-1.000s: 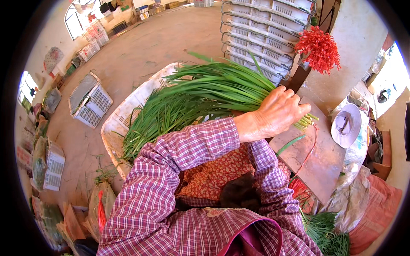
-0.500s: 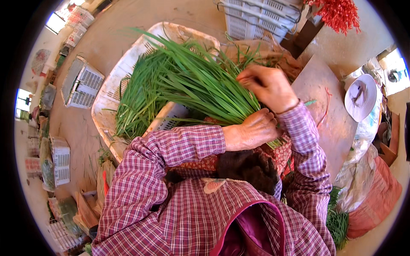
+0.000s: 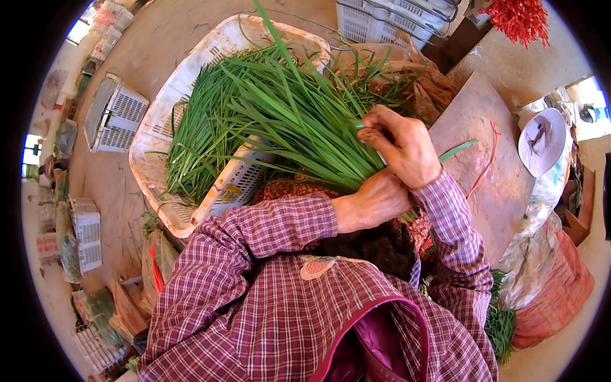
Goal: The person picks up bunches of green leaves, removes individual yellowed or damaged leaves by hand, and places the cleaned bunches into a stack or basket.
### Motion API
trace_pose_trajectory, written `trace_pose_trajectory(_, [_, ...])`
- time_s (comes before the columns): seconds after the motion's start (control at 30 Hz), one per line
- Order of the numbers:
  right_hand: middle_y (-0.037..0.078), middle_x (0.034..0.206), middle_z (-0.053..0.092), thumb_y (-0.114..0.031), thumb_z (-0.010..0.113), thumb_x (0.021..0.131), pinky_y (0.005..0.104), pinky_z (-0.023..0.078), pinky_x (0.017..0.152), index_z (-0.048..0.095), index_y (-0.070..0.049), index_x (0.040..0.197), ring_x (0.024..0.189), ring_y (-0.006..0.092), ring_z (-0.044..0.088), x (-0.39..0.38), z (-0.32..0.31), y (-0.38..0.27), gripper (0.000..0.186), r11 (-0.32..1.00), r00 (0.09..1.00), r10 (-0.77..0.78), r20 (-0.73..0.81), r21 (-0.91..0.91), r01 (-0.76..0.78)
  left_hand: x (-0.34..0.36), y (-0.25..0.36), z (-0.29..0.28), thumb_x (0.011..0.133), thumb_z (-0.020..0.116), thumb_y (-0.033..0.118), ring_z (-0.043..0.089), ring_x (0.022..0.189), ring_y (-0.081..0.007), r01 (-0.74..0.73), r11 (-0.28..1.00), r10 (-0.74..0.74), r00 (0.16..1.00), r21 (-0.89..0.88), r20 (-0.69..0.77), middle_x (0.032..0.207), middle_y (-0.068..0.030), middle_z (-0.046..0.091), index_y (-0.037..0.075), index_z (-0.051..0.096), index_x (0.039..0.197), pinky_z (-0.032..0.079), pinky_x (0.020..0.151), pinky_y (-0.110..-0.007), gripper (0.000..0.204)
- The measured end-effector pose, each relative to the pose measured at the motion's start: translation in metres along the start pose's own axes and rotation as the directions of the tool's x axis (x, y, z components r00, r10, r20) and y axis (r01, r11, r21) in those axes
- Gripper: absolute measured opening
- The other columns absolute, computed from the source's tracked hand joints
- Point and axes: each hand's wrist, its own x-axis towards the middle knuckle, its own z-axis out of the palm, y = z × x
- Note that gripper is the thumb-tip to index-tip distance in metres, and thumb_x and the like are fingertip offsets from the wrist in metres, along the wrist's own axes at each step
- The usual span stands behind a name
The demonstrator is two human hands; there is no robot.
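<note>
Your thick bundle of long, flat, bright green leaves (image 3: 299, 121) is held slantwise in front of you, over your lap, its stem ends toward your right and its loose tips fanning out to the upper left. Your left hand (image 3: 379, 200) is clamped round the bundle near the stem ends, which show just below its knuckles. Your right hand (image 3: 402, 143) is right above it, thumb and finger pinched together on a green blade (image 3: 360, 125) at the bundle's right side; the two hands overlap in view, and you cannot tell whether they touch. The tips reach over the near wall of a large, stained white plastic crate (image 3: 235, 184), in which a heap of loose, thin green leaves (image 3: 203, 127) lies. Under the bundle, you have red patterned cloth (image 3: 289, 189) across your lap. Beyond the bundle is crumpled brown sacking (image 3: 433, 89) with green wisps on it. To your right stands a flat, brownish surface (image 3: 503, 165), carrying a thin red strip (image 3: 485, 175) and one short green leaf (image 3: 458, 149). Past its edge sits a pale lilac brimmed hat (image 3: 545, 143), with a faded red woven sack (image 3: 554, 293) lower down. Farther out, you have a tuft of red strips (image 3: 519, 20) at the upper right and a white slatted crate (image 3: 121, 118) on the floor at your left.
</note>
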Motion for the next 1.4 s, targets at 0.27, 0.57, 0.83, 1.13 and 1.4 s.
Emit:
trace_pose_trajectory(0.27, [0.002,0.088,0.058,-0.019,0.053,0.100,0.0207,0.050,0.057,0.053,-0.005,0.103,0.074,0.0089,0.060,-0.011,-0.013,0.005,0.014,0.446,0.921,0.385,0.058,0.862,-0.241,0.000,-0.003,-0.037,0.072,0.061,0.020,0.055,0.082,-0.0178,-0.084,0.993,0.083,0.996,0.084,0.018,0.080,-0.0042,0.055,0.012,0.059,0.082,0.044,0.089,-0.037,0.013])
trace_pose_trajectory(0.57, [0.007,0.093,0.059,-0.014,0.049,0.101,0.0263,0.060,0.064,0.055,0.000,0.106,0.078,0.0123,0.061,0.021,-0.058,0.025,0.016,0.113,0.975,0.161,-0.155,0.984,0.138,-0.005,-0.007,-0.043,0.072,0.059,0.017,0.055,0.078,-0.0189,-0.133,0.990,0.130,0.989,-0.042,-0.068,0.075,-0.0037,0.053,0.010,0.056,0.080,0.045,0.079,-0.034,0.010])
trace_pose_trajectory(0.83, [0.005,0.091,0.058,-0.015,0.051,0.100,0.0249,0.060,0.056,0.055,-0.003,0.108,0.074,0.0126,0.062,0.006,-0.053,0.042,0.015,0.155,0.965,0.220,-0.142,0.982,0.109,-0.009,-0.021,-0.066,0.072,0.065,0.015,0.059,0.081,-0.0260,-0.042,0.975,0.001,0.983,-0.219,-0.182,0.087,-0.0089,0.059,0.004,0.062,0.091,0.049,0.075,-0.037,0.022])
trace_pose_trajectory(1.13, [0.001,0.087,0.050,-0.017,0.050,0.101,0.0227,0.048,0.056,0.051,-0.009,0.106,0.076,0.0102,0.051,-0.036,-0.038,0.048,0.010,0.092,0.940,0.282,-0.193,0.980,0.174,-0.012,-0.016,-0.084,0.062,0.077,0.014,0.058,0.098,-0.0327,0.153,0.913,-0.291,0.894,-0.378,-0.340,0.109,-0.0162,0.055,-0.002,0.053,0.123,0.048,0.086,-0.041,0.067])
trace_pose_trajectory(1.4, [0.001,0.087,0.048,-0.018,0.052,0.100,0.0233,0.048,0.057,0.051,-0.006,0.109,0.074,0.0102,0.050,-0.067,-0.018,0.022,0.014,0.174,0.935,0.297,-0.194,0.974,0.147,-0.002,-0.018,-0.073,0.056,0.073,0.003,0.057,0.081,-0.0291,0.143,0.947,-0.207,0.956,-0.288,-0.207,0.091,-0.0119,0.059,-0.004,0.044,0.140,0.047,0.077,-0.038,0.088])
